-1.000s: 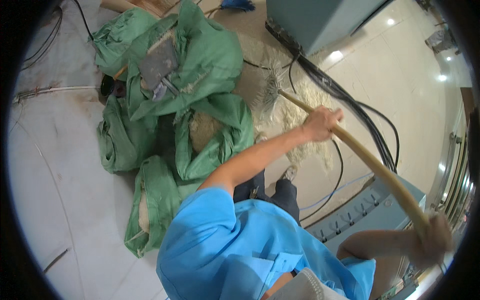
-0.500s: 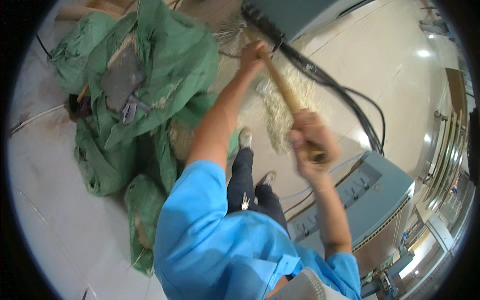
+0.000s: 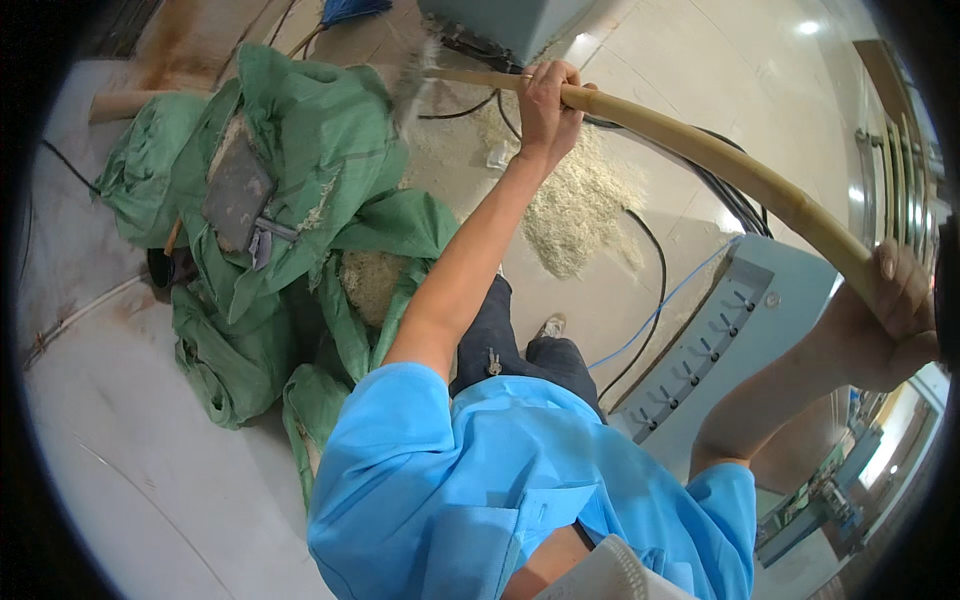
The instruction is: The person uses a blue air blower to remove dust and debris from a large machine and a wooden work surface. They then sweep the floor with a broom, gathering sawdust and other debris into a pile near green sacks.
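A long bamboo-handled broom slants across the upper right, held in both hands. My left hand is wrapped round the pole near its bristle end. Farther along, at the right edge, my right hand grips the other end. The broom's wiry bristles are blurred and close beside a green sack. Below the pole, a heap of pale shavings is spread over the tiled floor, with a small clear plastic scrap at its left side.
More green sacks crowd the left, one holding shavings. A flat grey dustpan-like piece lies on them. Black cables and a blue cable cross the floor. Grey-blue machine housings stand at the top and right.
The broom has swung from steep to nearly sideways. My right hand has moved far right and my left slightly right, while the bristles have shifted left toward the sacks.
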The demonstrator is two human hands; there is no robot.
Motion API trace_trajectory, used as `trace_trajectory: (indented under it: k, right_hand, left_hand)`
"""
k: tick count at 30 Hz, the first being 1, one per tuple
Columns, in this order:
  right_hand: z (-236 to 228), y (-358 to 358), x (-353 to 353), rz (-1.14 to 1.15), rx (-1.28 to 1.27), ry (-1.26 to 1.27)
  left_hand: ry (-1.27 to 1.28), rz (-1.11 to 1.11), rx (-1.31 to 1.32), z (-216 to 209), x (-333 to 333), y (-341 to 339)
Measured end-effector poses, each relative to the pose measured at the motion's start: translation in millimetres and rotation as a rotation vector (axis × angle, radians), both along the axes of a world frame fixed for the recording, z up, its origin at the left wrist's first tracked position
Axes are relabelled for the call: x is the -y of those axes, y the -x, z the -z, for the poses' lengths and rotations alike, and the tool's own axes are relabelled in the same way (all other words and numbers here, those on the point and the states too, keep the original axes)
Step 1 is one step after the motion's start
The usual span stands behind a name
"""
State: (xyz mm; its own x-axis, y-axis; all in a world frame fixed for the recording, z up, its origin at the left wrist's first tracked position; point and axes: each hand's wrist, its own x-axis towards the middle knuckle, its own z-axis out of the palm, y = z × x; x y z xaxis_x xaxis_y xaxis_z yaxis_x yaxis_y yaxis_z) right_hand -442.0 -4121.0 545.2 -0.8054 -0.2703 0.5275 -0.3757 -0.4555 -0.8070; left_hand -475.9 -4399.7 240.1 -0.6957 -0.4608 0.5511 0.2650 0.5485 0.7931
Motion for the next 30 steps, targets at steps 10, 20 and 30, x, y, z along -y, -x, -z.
trace_trajectory:
  k: [10, 20, 30]
  right_hand:
    - [-57.9, -135.5, -192.5, 0.437, -0.17, -0.302]
    - [90.7, -155.9, -153.6, 0.318, -0.12, -0.835]
    - [-31.4, -188.7, -239.6, 0.508, -0.134, -0.275]
  left_hand:
    - [0.05, 0.599, 0.037, -58.8, -217.9, -57.4]
    - [-0.1, 0.553, 0.746, 115.7, -291.7, -108.8]
    - [-0.092, 0.61, 0.151, 13.2, -389.4, -85.0]
